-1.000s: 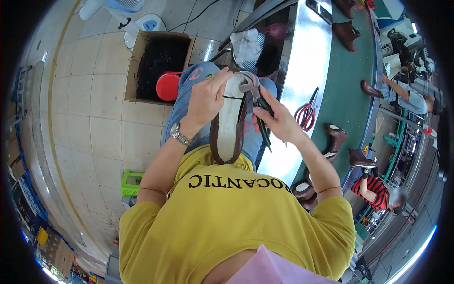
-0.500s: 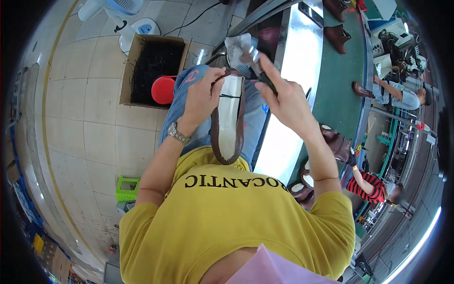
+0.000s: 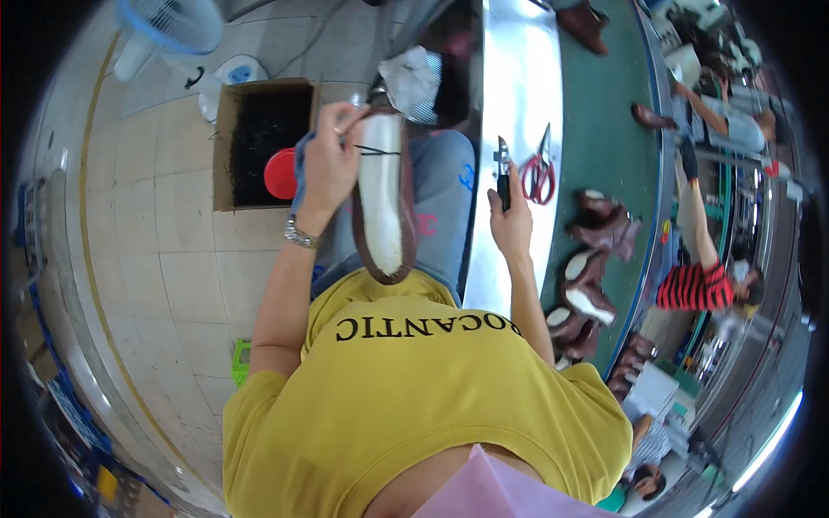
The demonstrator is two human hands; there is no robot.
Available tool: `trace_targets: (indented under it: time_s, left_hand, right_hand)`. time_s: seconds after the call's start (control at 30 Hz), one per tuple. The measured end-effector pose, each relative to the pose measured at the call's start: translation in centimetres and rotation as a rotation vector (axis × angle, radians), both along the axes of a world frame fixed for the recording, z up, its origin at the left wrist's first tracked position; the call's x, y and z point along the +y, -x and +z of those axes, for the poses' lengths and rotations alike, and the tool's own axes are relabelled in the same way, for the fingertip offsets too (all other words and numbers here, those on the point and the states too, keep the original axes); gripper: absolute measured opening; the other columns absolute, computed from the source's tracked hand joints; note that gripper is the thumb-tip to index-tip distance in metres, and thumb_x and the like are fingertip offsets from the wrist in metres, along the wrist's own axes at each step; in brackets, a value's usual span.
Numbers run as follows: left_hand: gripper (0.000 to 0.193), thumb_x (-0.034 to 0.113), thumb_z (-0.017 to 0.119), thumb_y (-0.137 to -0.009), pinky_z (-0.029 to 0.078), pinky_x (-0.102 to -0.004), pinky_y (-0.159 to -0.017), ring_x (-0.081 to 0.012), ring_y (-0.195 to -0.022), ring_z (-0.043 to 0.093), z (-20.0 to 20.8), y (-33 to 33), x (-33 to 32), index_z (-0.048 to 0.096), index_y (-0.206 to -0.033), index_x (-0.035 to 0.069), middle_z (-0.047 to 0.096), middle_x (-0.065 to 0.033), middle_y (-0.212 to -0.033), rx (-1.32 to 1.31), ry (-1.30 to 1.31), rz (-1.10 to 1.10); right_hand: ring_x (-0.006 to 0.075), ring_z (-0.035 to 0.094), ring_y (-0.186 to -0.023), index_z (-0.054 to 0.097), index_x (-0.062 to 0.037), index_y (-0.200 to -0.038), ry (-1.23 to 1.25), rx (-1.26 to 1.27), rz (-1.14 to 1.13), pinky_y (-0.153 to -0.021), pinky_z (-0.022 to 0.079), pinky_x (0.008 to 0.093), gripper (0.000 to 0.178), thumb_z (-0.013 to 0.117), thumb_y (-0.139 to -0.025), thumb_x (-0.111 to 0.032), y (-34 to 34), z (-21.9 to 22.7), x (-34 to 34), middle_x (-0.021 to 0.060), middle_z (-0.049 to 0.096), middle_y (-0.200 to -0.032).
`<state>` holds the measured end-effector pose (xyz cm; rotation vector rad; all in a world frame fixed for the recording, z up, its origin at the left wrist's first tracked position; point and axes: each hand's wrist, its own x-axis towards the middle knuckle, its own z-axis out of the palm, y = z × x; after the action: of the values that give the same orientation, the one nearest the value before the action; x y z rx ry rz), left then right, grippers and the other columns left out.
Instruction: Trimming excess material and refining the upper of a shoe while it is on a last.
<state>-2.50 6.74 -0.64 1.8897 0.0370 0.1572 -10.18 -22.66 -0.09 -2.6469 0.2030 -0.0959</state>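
My left hand (image 3: 331, 164) grips the heel end of a brown shoe upper on its last (image 3: 405, 211), held sole side up above my lap. Its pale bottom faces me, and a thin black string (image 3: 378, 152) crosses near the heel. Over the shiny metal bench top on the right, my right hand (image 3: 513, 223) is closed round the black handle of lasting pliers (image 3: 503, 177), metal head pointing away from me. Whether the pliers touch the bench, I cannot tell. Just right of them lie red-handled scissors (image 3: 539, 180).
Several brown shoes (image 3: 589, 289) lie on a green conveyor belt (image 3: 596, 129) beyond the metal bench (image 3: 518, 86). To the left are a cardboard box (image 3: 223, 155) of black scraps, a red round lid (image 3: 281, 174) and a fan (image 3: 177, 26). Co-workers sit across the belt.
My right hand has moved from near the shoe's heel out to the bench with the pliers. The shoe has shifted slightly left in view, and the scissors have come into sight.
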Motion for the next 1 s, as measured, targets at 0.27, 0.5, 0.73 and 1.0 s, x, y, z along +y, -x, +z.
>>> trace_targets:
  time_s: [0.27, 0.5, 0.73, 1.0]
  left_hand:
    - [0.03, 0.019, 0.063, -0.092, 0.047, -0.0257, -0.084, -0.011, -0.095, 0.061, -0.6, -2.9, -0.4, 0.06, -0.114, -0.001, 0.069, -0.0066, -0.104, 0.201, 0.371, -0.123]
    - [0.023, 0.021, 0.064, -0.091, 0.046, -0.0244, -0.085, -0.0098, -0.094, 0.059, -0.9, -5.5, -1.7, 0.064, -0.105, 0.003, 0.068, -0.0043, -0.106, 0.42, 0.439, -0.347]
    - [0.03, 0.01, 0.065, -0.088, 0.046, -0.0239, -0.088, -0.0088, -0.097, 0.058, -1.7, -4.7, -0.7, 0.061, -0.117, 0.002, 0.064, -0.0031, -0.112, 0.359, 0.562, -0.346]
    - [0.065, 0.015, 0.062, -0.091, 0.033, -0.0374, -0.11, -0.0276, -0.135, 0.039, -1.7, 3.3, -0.5, 0.031, -0.144, -0.003, 0.037, -0.0215, -0.146, 0.169, 0.725, 0.056]
  right_hand:
    - [0.0378, 0.061, -0.093, 0.059, -0.0118, -0.127, 0.052, -0.097, -0.182, -0.085, 0.048, 0.0423, 0.046, 0.069, -0.085, -0.026, 5.1, -6.6, -9.1, 0.0228, 0.062, -0.099]
    - [0.0359, 0.067, -0.083, 0.063, -0.0046, -0.114, 0.239, -0.016, -0.36, -0.078, 0.051, 0.0452, 0.047, 0.074, -0.078, -0.032, -2.4, -9.8, -16.2, 0.0157, 0.07, -0.087]
    - [0.0081, 0.051, -0.064, 0.059, 0.002, -0.111, -1.172, 0.344, -0.322, -0.057, 0.038, 0.0216, 0.029, 0.065, -0.088, -0.015, -0.6, -2.3, -10.3, 0.0013, 0.058, -0.077]
    - [0.0049, 0.038, -0.062, 0.051, -0.0027, -0.12, -1.444, 0.998, 0.115, -0.054, 0.032, 0.0202, 0.085, 0.061, -0.075, -0.074, 5.2, 9.0, 4.8, -0.0065, 0.038, -0.075]
